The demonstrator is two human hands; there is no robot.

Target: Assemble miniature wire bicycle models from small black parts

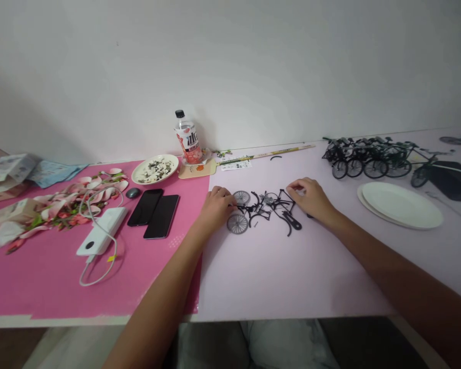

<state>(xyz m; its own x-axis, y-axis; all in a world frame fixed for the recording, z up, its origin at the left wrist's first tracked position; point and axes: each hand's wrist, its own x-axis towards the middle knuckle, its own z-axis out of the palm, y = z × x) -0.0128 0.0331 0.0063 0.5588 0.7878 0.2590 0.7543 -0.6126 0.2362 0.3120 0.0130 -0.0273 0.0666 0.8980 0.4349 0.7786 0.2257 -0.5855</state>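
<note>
A heap of small black model-bicycle parts (271,207) lies on the pale mat (292,266), with two grey spoked wheels (238,223) at its left side. My left hand (216,205) rests beside the wheels with its fingers curled, the fingertips at the upper wheel. My right hand (309,197) sits at the right end of the heap, fingers bent down onto the parts. What either hand pinches is too small to make out.
Finished model bicycles (369,156) stand in a row at the back right, near stacked white oval plates (401,205). On the pink mat (61,282) lie two phones (153,212), a white power bank (102,230), pink flowers (72,197), a bowl (155,169) and a bottle (187,138).
</note>
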